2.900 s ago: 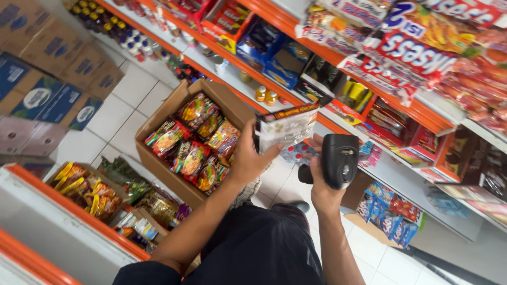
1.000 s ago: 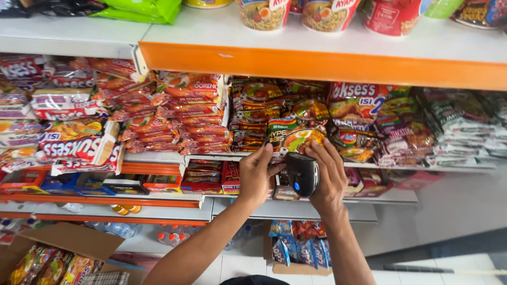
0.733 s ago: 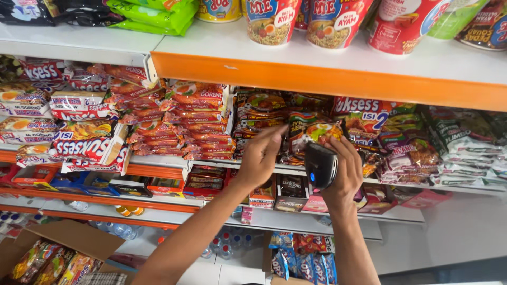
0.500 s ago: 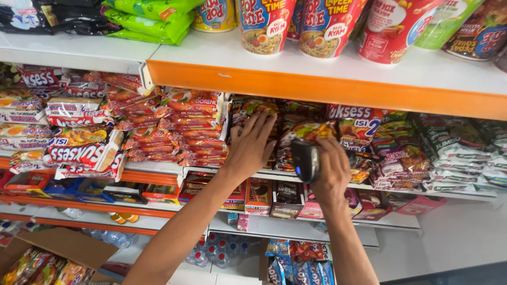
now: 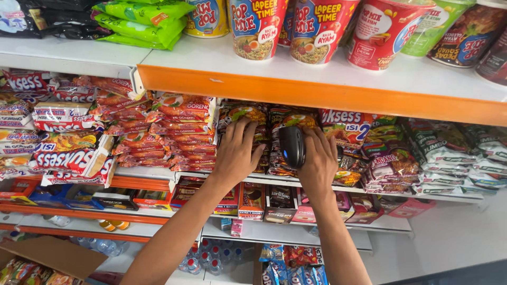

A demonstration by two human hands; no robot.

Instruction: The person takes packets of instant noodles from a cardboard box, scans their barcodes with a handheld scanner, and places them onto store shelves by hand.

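Observation:
My left hand (image 5: 237, 153) lies flat, fingers spread, on a stack of dark noodle packets (image 5: 244, 115) on the middle shelf. My right hand (image 5: 319, 161) grips a black handheld scanner (image 5: 292, 146), held up against the neighbouring stack of noodle packets (image 5: 293, 120). A small blue light shows on the scanner's side. Both forearms reach up from the bottom of the head view.
An orange-edged shelf (image 5: 317, 97) above carries noodle cups (image 5: 259, 26) and green packets (image 5: 140, 18). Red noodle packets (image 5: 174, 137) fill the left, green-and-white ones (image 5: 443, 153) the right. Small boxes (image 5: 251, 200) sit on the lower shelf. An open cardboard box (image 5: 47, 258) stands at bottom left.
The view has risen from the cardboard box to the shelves. My left hand no longer holds a packet and now presses on the stack. The scanner has moved up against the packets.

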